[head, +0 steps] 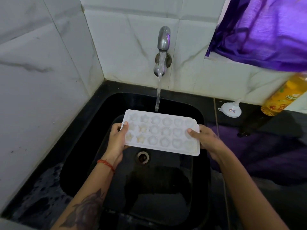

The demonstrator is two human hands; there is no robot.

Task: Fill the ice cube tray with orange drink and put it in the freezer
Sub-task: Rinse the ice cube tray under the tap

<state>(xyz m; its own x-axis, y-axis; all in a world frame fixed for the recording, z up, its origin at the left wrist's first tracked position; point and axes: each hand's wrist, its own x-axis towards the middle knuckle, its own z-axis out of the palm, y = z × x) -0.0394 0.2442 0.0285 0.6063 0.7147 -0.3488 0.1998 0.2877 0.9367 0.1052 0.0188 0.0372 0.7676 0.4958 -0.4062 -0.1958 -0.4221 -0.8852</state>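
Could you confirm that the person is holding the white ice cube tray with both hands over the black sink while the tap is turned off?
Not quite: the tap is running, with a stream of water falling just behind the ice cube tray. The rest stands: the head view shows the left hand and right hand holding the white tray over the black sink.

The ice cube tray [160, 132] I hold looks like matt white plastic, its moulded cups faintly translucent. My sink [166, 188] is glossy black, mirror-smooth. The tap [164, 39] is brushed grey metal. Wall tiles [41, 72] are smooth, marbled white. The bottle [282, 97] is shiny clear plastic; the funnel [230, 109] is white plastic; the curtain [265, 30] is sheeny purple cloth.
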